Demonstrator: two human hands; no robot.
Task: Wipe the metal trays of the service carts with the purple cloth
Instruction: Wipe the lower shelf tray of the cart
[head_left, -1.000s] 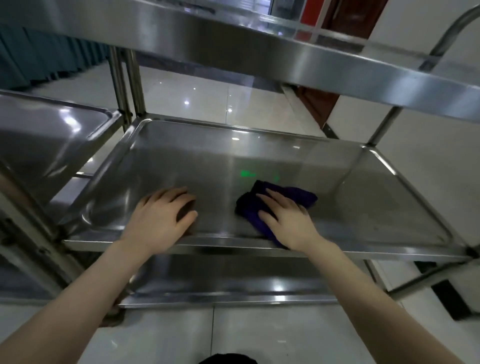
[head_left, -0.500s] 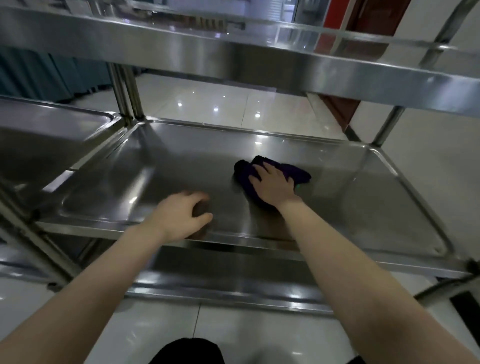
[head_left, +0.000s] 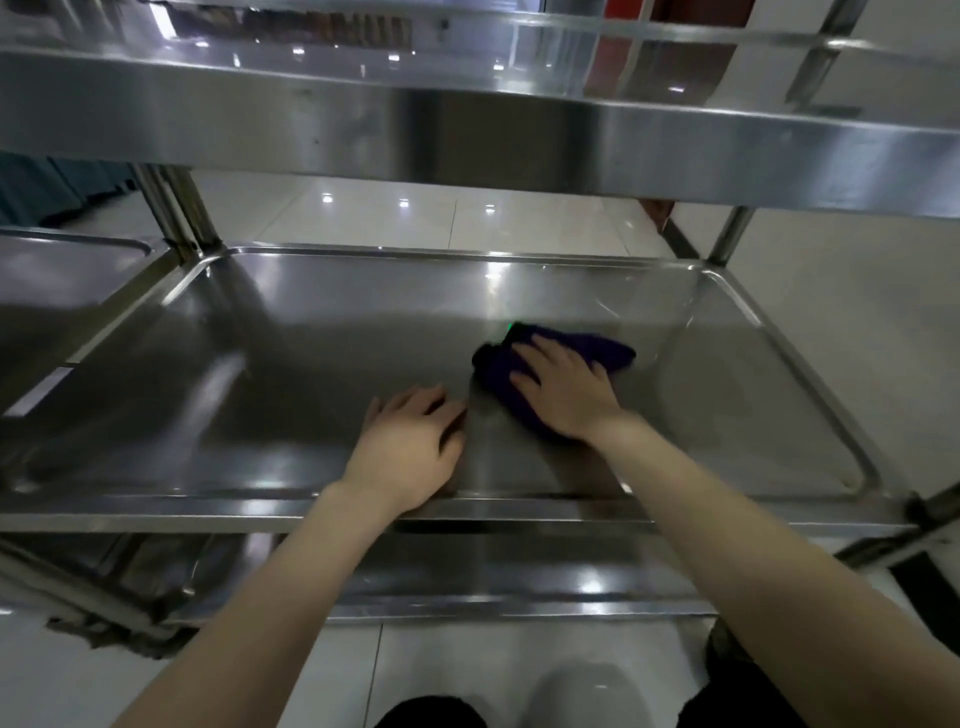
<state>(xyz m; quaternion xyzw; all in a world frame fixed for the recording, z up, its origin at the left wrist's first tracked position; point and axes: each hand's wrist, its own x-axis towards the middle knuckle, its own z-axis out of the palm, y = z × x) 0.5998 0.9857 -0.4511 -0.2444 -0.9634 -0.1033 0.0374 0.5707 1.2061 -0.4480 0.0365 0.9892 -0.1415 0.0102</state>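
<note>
The right hand (head_left: 563, 395) presses flat, fingers spread, on the purple cloth (head_left: 571, 358), right of centre on the middle metal tray (head_left: 260, 364). The left hand (head_left: 410, 447) rests open-palmed just beside it, lower centre.

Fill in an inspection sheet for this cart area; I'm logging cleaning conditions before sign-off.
Surface: middle metal tray, shiny, reflecting ceiling lights.
Job's things: purple cloth flat on the tray, right of centre.
Clutter: nothing seen on the tray.
Grippers: right hand pressed flat on the cloth; left hand bare, resting on the tray near its front rim.
Cables: nothing seen.
Surroundings: upper tray overhead, lower tray beneath, second cart at left, glossy tiled floor.
</note>
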